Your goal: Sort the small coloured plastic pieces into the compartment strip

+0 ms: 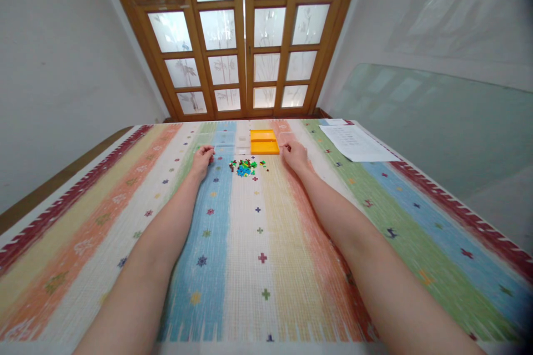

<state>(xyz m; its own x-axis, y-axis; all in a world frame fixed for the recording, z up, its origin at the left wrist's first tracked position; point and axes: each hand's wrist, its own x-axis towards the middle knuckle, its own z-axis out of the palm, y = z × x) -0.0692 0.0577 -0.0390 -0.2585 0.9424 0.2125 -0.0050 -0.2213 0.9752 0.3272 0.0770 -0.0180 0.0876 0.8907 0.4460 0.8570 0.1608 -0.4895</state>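
Note:
My left hand (202, 160) rests at the near left with its fingers curled and closed at the edge of a clear plastic box (225, 150). On the other side, my right hand (295, 155) is closed in a pinch at the corner of another clear plastic box (286, 137), whose outline is faint. Between them lies an open yellow box (265, 147) with two shallow halves. Just in front of the boxes is a loose pile of tiny blue, green, brown and yellow pieces (245, 168). Their exact shape is too small to make out.
A striped, patterned cloth (250, 266) covers the table. Printed paper sheets (358, 143) lie at the far right. Beyond the table stand wooden doors with glass panes (222, 28). A pale glass panel (420, 116) leans along the right wall.

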